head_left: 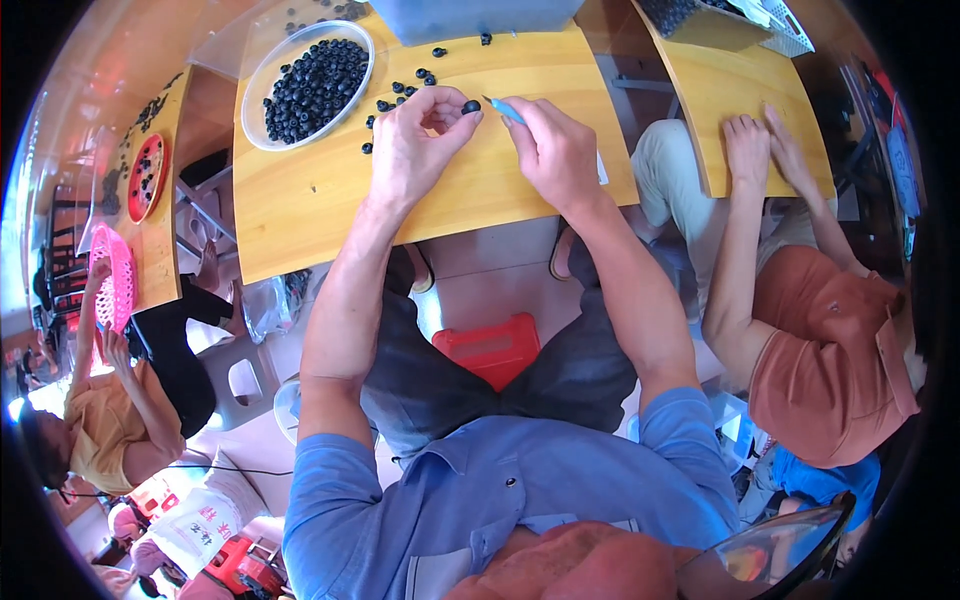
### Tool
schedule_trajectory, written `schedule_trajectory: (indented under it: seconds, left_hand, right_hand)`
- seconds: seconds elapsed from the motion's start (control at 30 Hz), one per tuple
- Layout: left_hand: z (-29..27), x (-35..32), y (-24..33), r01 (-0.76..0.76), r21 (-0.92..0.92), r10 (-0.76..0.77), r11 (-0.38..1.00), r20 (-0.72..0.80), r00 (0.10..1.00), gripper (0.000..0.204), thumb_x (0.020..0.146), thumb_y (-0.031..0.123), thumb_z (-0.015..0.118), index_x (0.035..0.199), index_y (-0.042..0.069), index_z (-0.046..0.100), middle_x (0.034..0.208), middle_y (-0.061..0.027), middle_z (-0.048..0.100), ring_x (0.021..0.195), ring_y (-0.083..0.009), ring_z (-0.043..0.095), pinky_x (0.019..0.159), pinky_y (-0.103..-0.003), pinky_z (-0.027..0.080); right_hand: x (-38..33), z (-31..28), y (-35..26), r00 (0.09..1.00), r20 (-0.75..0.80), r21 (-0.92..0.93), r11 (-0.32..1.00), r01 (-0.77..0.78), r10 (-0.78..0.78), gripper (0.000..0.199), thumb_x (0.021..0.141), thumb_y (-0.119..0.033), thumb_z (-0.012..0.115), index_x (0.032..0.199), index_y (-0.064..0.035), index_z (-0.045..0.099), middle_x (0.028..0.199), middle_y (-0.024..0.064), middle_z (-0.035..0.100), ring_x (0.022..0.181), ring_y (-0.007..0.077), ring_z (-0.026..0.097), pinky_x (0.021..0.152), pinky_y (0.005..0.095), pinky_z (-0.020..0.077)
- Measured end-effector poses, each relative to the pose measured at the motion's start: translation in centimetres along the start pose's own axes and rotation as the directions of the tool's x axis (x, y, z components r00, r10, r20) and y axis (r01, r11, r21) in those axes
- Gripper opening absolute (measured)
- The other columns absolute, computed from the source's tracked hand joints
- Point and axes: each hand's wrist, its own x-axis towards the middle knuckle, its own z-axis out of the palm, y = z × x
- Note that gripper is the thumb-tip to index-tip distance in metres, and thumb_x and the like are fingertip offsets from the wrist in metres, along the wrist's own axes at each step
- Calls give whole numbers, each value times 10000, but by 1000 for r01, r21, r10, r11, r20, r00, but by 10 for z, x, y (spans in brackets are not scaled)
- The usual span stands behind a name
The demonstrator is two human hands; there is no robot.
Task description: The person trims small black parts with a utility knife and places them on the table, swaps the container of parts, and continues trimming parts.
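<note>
Over the wooden table (300,210), my left hand (410,145) pinches a small dark round berry-like piece (471,106) between thumb and finger. My right hand (560,150) is closed round a slim tool with a light blue handle (508,111). The tool's narrow dark tip points at the round piece, a small gap apart as far as I can tell. Left of my hands stands a round clear plastic tub (256,128), heaped with many similar dark pieces (318,90). Several loose ones (422,74) lie on the wood beyond and beside my left hand.
A translucent bluish bin (475,18) stands at the table's far edge. To the right, a person's hands (750,150) rest on another table (690,95). At left, another person holds a pink basket (118,275) near a red plate (147,178). A red plastic object (490,348) lies below, between my legs.
</note>
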Motion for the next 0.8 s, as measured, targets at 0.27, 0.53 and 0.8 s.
schedule_trajectory:
  seconds: [0.27, 0.53, 0.8]
  left_hand:
    - [3, 1, -5, -10, -96, 7, 995, -27, 1000, 237, 870, 157, 839, 1014, 5, 727, 899, -68, 788, 827, -106, 747, 788, -254, 599]
    - [2, -2, -10, -18, -136, 14, 991, -33, 999, 244, 885, 166, 834, 1035, 10, 719, 906, -70, 791, 834, -107, 748, 789, -260, 597]
    - [0, -2, -10, 33, -235, -25, 971, 37, 999, 224, 931, 94, 775, 1097, -24, 681, 961, -89, 780, 874, -124, 738, 769, -263, 581]
  right_hand:
    - [-2, 4, 2, 986, -10, -119, 980, 161, -164, 236, 854, -40, 762, 1072, -44, 672, 790, 64, 659, 685, 246, 681, 566, 372, 526]
    - [1, 4, -4, 987, -22, -117, 981, 155, -158, 269, 841, 10, 749, 1098, -33, 679, 838, 84, 690, 708, 261, 699, 590, 369, 544]
    - [1, 10, 2, 983, -24, -178, 969, 173, -180, 217, 877, -49, 732, 1083, -35, 664, 797, 73, 661, 692, 254, 687, 564, 378, 532]
